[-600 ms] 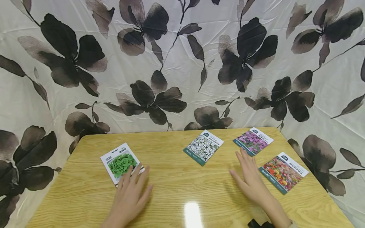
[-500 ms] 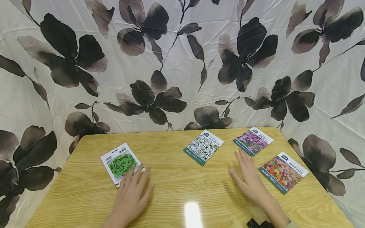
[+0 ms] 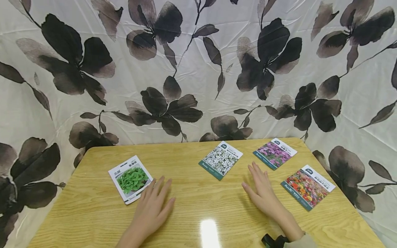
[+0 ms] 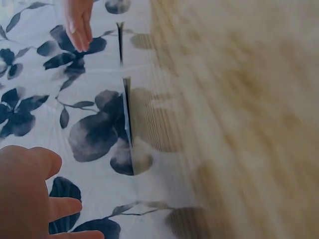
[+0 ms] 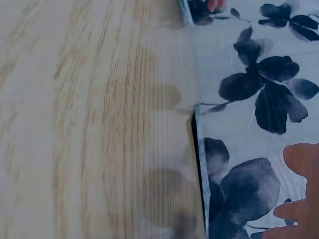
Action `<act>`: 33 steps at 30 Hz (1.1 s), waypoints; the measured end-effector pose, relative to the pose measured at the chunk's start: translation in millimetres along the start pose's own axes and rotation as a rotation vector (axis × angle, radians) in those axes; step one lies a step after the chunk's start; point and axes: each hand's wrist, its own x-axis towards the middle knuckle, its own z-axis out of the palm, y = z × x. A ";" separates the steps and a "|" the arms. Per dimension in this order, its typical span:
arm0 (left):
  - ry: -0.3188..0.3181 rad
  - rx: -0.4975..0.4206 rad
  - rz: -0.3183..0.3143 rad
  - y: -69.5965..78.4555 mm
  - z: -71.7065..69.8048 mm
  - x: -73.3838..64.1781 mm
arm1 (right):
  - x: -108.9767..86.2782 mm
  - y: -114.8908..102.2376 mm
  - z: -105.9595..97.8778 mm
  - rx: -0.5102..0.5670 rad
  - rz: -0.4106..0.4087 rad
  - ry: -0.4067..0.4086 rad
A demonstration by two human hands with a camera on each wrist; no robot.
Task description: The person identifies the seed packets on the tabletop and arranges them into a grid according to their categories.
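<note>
My left hand (image 3: pixel 152 206) has its fingers extended beside the lower right edge of a seed packet with green leaves (image 3: pixel 132 181); I cannot tell whether they touch. My right hand (image 3: pixel 263 194), fingers spread, is over the table below a white-flower seed packet (image 3: pixel 221 160) and a purple-flower seed packet (image 3: pixel 275 153). To its right lies a seed packet with orange and red flowers (image 3: pixel 307 187). Both hands hold nothing. In the left wrist view part of the left hand (image 4: pixel 25 194) shows at lower left; the right wrist view has the right hand (image 5: pixel 301 196) at its right edge.
The packets lie flat on a wooden table (image 3: pixel 186 199) with a bright reflection near the front. Behind it hangs a white cloth (image 3: pixel 198 75) printed with dark flowers. A black device (image 3: pixel 274 241) is at the right wrist.
My left hand has shifted right, away from the green-leaf packet, uncovering more of it. My right hand has moved slightly left, away from the purple-flower packet. The packets stay in place.
</note>
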 end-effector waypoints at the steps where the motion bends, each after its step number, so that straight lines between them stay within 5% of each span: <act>1: -0.003 -0.010 0.001 0.6 1.2 1.7 | 0.8 0.3 1.5 0.001 0.005 -0.004; 19: -0.052 -0.178 -0.021 9.7 38.2 32.4 | 17.4 8.7 28.4 0.068 0.003 0.013; 33: -0.028 -0.233 0.095 19.0 73.8 60.7 | 37.1 14.9 51.5 0.102 -0.042 0.063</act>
